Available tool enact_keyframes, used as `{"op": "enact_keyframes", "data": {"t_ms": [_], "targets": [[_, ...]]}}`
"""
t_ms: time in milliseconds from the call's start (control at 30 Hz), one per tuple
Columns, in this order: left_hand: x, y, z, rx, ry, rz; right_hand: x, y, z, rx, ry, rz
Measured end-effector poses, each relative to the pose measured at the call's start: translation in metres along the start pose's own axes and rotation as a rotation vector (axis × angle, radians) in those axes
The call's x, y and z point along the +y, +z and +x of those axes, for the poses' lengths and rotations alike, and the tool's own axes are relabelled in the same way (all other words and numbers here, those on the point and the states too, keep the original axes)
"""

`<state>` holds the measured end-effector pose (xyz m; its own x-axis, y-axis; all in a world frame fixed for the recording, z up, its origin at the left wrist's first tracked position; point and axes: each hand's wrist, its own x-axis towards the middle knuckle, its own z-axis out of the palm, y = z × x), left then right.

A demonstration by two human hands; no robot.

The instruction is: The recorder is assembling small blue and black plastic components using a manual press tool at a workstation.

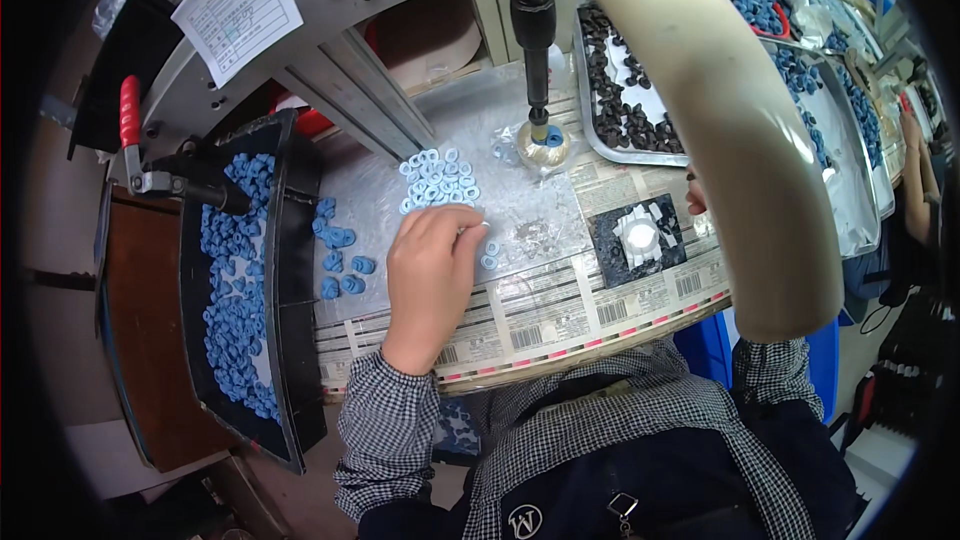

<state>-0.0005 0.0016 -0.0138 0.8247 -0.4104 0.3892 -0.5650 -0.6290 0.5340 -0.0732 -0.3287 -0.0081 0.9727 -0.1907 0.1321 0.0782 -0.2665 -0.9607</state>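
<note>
Over the bench, my left hand (432, 265) is closed, thumb and index finger pinched on a small pale ring whose edge shows at the fingertips. Just beyond it lies a cluster of pale blue rings (438, 180), with a couple of loose rings (490, 256) beside the thumb. My right hand (696, 194) is mostly behind a thick cream-coloured tube; its visible fingers are curled, and what they hold is hidden. A black vertical press tool (537, 50) comes down to a round fixture (542, 152), where a blue part (552, 136) sits.
Several blue rubber-like parts (340, 236) lie left of my hand, near a black bin (290, 340) of similar parts. A metal tray (640, 156) holds dark parts. The cream tube (740, 120) arches across the right. A black square pad (612, 258) bears white pieces.
</note>
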Motion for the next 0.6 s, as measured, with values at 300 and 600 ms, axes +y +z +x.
{"op": "enact_keyframes", "data": {"t_ms": [300, 600], "targets": [[0.063, 0.042, -0.014, -0.038, -0.63, -0.959, -0.04, 0.058, -0.018, -0.165, 0.213, 0.148], [0.07, 0.059, -0.024, -0.026, -0.586, -1.028, -0.029, 0.076, -0.017, -0.154, -0.317, -0.309]]}}
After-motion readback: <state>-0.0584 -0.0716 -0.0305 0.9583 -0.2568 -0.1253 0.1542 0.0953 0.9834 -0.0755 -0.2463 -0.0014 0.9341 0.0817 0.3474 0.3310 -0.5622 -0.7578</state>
